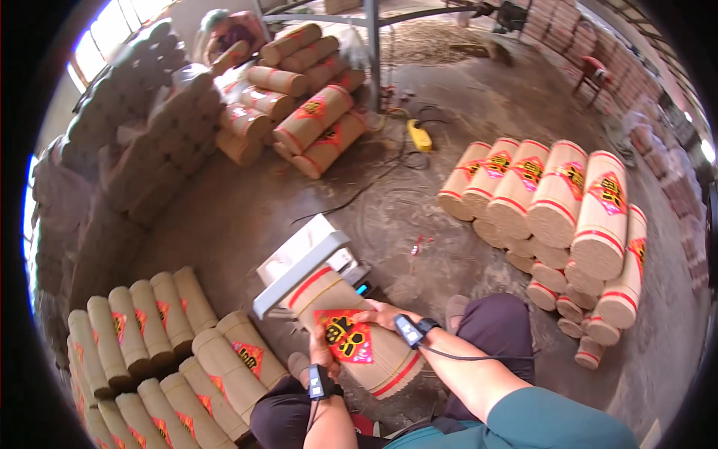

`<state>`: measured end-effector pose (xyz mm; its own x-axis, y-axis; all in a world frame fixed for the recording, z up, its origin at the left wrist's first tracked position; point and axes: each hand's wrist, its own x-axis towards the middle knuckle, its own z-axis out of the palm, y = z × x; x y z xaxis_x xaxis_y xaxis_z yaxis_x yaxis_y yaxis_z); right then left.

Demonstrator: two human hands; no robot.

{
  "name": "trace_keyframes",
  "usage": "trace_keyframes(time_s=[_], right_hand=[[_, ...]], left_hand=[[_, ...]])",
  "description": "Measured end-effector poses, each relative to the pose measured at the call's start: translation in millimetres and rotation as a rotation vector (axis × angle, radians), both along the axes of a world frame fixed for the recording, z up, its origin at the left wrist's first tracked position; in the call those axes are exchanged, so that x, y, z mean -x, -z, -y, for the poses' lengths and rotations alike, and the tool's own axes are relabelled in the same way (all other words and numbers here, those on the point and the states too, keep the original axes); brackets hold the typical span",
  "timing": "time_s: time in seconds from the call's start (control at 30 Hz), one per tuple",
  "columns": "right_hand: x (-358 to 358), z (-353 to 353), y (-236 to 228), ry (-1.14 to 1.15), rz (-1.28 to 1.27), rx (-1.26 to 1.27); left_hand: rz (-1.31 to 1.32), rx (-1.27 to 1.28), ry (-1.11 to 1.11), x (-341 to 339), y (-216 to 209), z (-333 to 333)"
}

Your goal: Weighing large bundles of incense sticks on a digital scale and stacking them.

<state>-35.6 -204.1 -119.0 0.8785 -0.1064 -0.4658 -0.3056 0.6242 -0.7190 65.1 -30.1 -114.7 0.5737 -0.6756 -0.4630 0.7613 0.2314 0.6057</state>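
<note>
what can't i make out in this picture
All in the head view:
- Underside of the held bundle: hidden by the bundle's own upper side.
- Small blue glowing patch beside it: too small to read.
- Stack at left: cut off by the lower edge.
- Person at the back: blurred, partly behind piled bundles.

Held bundle [384,352] shows tan, red bands [396,376] near both ends; red label [345,340] carries black-and-gold figures. Right-hand stack [556,213]: tan, red-banded, red diamonds. Lower-left stack [224,344]: tan, red-and-gold patches. Power strip [419,137]: yellow. Sleeve [557,419]: teal. Trousers [493,329]: dark purple. Floor [404,206]: grey-brown.
</note>
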Motion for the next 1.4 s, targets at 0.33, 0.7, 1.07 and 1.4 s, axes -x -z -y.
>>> trace_keyframes(time_s=[0.33,0.7,1.07,1.4], right_hand=[[-3.5,0.1,-8.5,-0.051,0.016,-0.027],[-0.9,-4.6,-8.2,-0.075,0.099,0.023],[57.9,-23.6,-73.2,-0.006,0.125,0.026],[140.8,-6.2,-249.7,-0.114,0.199,0.385]], left_hand=[[0.054,-0.070,-0.017,-3.9,9.7,-9.9],[0.033,-0.073,-0.014,-0.1,-0.2,-8.7],[0.162,-0.259,0.088,22.9,-55.6,-14.1],[-0.221,0.455,0.377,76.6,-170.0,-27.9]])
